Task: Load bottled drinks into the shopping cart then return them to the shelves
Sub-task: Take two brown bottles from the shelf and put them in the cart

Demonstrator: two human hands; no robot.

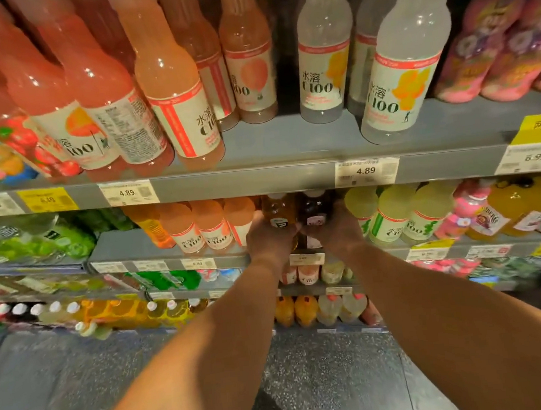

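Two bare arms reached forward to the second shelf [168, 243] of a drinks display. The left hand [270, 240] curled around an amber bottle [279, 212], and the right hand [337, 231] gripped a dark bottle [315, 210] just beside it. Both bottles stood upright at the shelf's front edge, between peach-coloured bottles [213, 226] on the left and pale yellow-green bottles [391, 217] on the right. Above, the top shelf [290, 144] carried pink, peach and cloudy white bottles [401, 72] over price tags [367, 172] reading 4.89. Speckled grey floor [325, 363] lay nearest, below.
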